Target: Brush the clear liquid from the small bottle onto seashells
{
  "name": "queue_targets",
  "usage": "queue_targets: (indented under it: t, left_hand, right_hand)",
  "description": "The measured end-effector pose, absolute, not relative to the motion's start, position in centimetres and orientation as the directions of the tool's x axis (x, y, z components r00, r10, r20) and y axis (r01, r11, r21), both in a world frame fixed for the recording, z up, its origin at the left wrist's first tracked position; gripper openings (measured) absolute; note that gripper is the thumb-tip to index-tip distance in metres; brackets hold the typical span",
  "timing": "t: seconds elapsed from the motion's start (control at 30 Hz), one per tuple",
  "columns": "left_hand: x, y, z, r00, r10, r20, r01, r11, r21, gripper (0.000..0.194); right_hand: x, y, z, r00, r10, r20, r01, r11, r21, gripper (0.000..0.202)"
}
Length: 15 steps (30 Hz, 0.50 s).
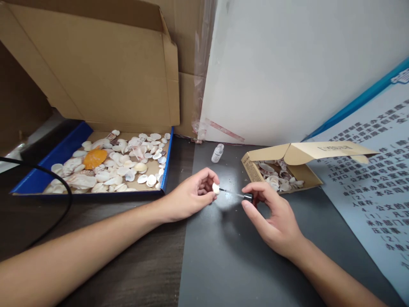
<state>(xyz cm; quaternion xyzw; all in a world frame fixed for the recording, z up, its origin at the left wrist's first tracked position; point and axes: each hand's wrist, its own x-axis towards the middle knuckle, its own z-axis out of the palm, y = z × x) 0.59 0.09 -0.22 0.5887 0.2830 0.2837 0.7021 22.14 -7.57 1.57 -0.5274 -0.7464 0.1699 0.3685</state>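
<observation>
My left hand [194,194] pinches a small white shell [216,188] between thumb and fingers, above the dark grey mat [211,260]. Between the thumb and fingers of my right hand [271,213] is a black cap [248,197] with a thin brush [230,192] pointing left. The brush tip reaches the right side of the shell. Behind my hands, a small clear bottle [217,153] stands uncapped and upright on the mat.
At the left, an open blue-edged box [168,160] holds several shells and an orange shell [95,159]. A smaller cardboard box [306,175] with shells lies right. A black cable [68,200] curves at far left; a printed sheet [361,192] is at right.
</observation>
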Motion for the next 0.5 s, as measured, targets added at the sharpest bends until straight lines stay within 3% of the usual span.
queue_targets:
  t: [0.5]
  left_hand:
    - [0.43, 0.02, -0.38, 0.671, 0.740, -0.047, -0.042, 0.101, 0.994, 0.017]
  right_hand:
    - [22.23, -7.69, 1.40, -0.208, 0.899, 0.385, 0.647, 0.422, -0.635, 0.016]
